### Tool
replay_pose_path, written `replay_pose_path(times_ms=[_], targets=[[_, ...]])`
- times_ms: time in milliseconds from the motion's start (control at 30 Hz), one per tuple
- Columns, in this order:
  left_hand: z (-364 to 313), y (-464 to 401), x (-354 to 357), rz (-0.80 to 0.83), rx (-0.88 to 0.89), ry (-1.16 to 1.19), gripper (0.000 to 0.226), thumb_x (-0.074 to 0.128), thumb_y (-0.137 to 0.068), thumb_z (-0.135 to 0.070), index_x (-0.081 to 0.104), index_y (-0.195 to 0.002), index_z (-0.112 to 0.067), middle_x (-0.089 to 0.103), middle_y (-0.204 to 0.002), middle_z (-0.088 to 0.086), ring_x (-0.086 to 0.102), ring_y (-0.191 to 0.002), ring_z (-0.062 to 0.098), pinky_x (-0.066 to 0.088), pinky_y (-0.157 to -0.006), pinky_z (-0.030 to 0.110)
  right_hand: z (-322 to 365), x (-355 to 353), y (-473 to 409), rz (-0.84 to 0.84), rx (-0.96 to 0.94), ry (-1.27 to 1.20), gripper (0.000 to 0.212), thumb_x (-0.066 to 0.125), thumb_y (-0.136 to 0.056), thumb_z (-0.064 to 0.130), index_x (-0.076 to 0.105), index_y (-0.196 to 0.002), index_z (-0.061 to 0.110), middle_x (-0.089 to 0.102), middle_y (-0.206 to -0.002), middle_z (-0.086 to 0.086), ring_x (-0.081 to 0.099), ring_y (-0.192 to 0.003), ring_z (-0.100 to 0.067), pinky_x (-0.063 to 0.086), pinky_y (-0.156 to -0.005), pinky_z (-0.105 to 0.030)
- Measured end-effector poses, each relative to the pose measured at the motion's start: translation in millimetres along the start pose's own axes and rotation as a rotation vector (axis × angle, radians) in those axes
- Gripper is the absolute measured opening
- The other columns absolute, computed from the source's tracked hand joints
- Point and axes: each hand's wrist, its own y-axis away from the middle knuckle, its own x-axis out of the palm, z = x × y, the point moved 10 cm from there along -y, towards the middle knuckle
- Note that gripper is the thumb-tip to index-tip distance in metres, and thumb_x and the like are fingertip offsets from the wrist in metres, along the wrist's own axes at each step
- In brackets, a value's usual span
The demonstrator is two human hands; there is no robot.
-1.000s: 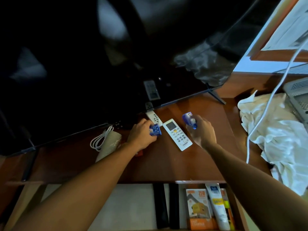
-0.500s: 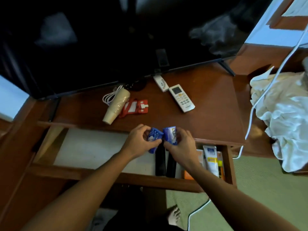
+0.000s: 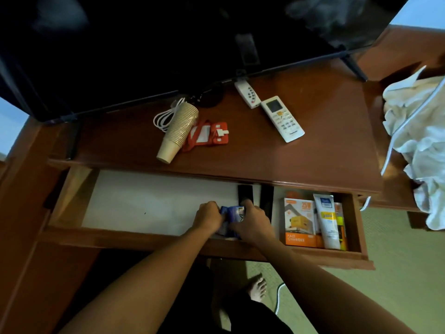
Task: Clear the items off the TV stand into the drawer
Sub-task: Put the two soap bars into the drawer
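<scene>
My left hand [image 3: 208, 216] and my right hand [image 3: 252, 221] are down inside the open drawer [image 3: 144, 203], each closed on a small blue packet [image 3: 232, 213], held side by side near the drawer's front wall. On the brown TV stand top [image 3: 325, 145] lie a white air-conditioner remote [image 3: 282, 118], a smaller white remote [image 3: 248, 94], a stack of paper cups [image 3: 178, 133] on its side, a coiled white cable [image 3: 165, 116] and red card holders [image 3: 208, 135].
The black TV [image 3: 168, 44] stands over the back of the stand. In the drawer's right end lie an orange charger box [image 3: 299, 222], a white tube [image 3: 327, 220] and two black remotes [image 3: 245, 192]. White cloth [image 3: 419, 145] lies on the right. My bare foot [image 3: 257, 288] is below.
Both hands carried the blue packets from the stand top, back over its front edge, and lowered them into the drawer. The view tilted down.
</scene>
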Motion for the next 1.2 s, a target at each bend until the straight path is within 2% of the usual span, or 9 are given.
replay_pose_path(times_ms=[100,167,300,433,600,667,800,1000,1200], targets=[[5,-4,-1,0.039,0.001,0.057,0.031,0.062,-0.094,-0.029,0.067,-0.072,-0.007,0.071,-0.086,0.017,0.068,-0.084,0.034,0.049,-0.066,0.033,8,8,-9,0.014,0.01,0.066,0.062,0.076,-0.08,0.034,0.044,-0.131,0.015,0.058,-0.124,-0.015,0.061,-0.105,-0.036,0.051,-0.078,-0.039],[11,-7,-7,0.049,-0.023,0.143,0.038,0.057,-0.097,-0.035,0.065,-0.072,-0.007,0.07,-0.083,0.015,0.068,-0.08,0.032,0.056,-0.073,0.037,13,9,-13,0.004,-0.001,0.101,0.063,0.076,-0.081,0.038,0.044,-0.131,0.014,0.058,-0.124,-0.015,0.061,-0.106,-0.035,0.05,-0.075,-0.038],[6,-5,-1,0.148,0.011,0.186,0.039,0.06,-0.095,-0.047,0.07,-0.092,-0.01,0.071,-0.09,0.009,0.069,-0.082,0.025,0.06,-0.08,0.044,14,5,-13,0.037,-0.02,0.103,0.067,0.08,-0.073,0.053,0.051,-0.12,0.015,0.064,-0.107,-0.009,0.063,-0.091,-0.028,0.051,-0.068,-0.035],[2,0,7,0.182,0.006,0.126,0.037,0.069,-0.091,-0.043,0.067,-0.113,-0.013,0.07,-0.106,0.007,0.068,-0.089,0.023,0.06,-0.082,0.042,7,-5,-8,0.077,-0.053,0.138,0.068,0.076,-0.071,0.067,0.061,-0.116,0.018,0.065,-0.097,-0.002,0.062,-0.083,-0.02,0.054,-0.068,-0.034],[-42,3,-9,0.004,0.186,-0.097,0.051,0.051,-0.096,-0.043,0.055,-0.136,-0.012,0.054,-0.138,0.007,0.051,-0.124,0.026,0.047,-0.101,0.04,-11,-43,-7,-0.172,-0.131,0.194,0.036,0.054,-0.096,0.048,0.07,-0.107,0.017,0.07,-0.099,-0.008,0.067,-0.088,-0.028,0.051,-0.066,-0.033],[-69,6,-1,0.015,0.289,-0.175,0.047,0.048,-0.098,-0.039,0.058,-0.132,-0.009,0.053,-0.137,0.01,0.05,-0.124,0.028,0.046,-0.1,0.041,-16,-49,-10,-0.23,-0.189,0.395,0.03,0.052,-0.098,0.034,0.07,-0.111,0.015,0.065,-0.11,-0.01,0.062,-0.102,-0.032,0.048,-0.076,-0.038],[-89,-5,15,0.041,0.236,-0.156,0.03,0.053,-0.097,-0.034,0.065,-0.105,-0.007,0.065,-0.106,0.014,0.062,-0.088,0.031,0.054,-0.072,0.038,-20,-36,-21,-0.194,-0.32,0.777,0.034,0.058,-0.091,0.033,0.068,-0.119,0.017,0.06,-0.127,-0.012,0.048,-0.122,-0.036,0.039,-0.097,-0.046],[-95,-12,29,-0.031,0.206,-0.19,0.039,0.062,-0.093,-0.016,0.053,-0.128,-0.002,0.057,-0.121,0.019,0.061,-0.101,0.037,0.049,-0.074,0.038,-21,-22,-29,-0.095,-0.442,0.839,0.038,0.058,-0.094,0.033,0.068,-0.126,0.016,0.045,-0.151,-0.016,0.025,-0.147,-0.037,0.023,-0.116,-0.051],[-98,-8,33,-0.103,0.24,-0.21,0.046,0.063,-0.091,-0.003,0.049,-0.134,-0.001,0.058,-0.119,0.022,0.063,-0.1,0.037,0.045,-0.069,0.033,-30,-15,-26,0.0,-0.425,0.975,0.051,0.054,-0.096,0.045,0.054,-0.141,0.021,0.019,-0.165,-0.013,0.006,-0.152,-0.036,0.004,-0.121,-0.058]])
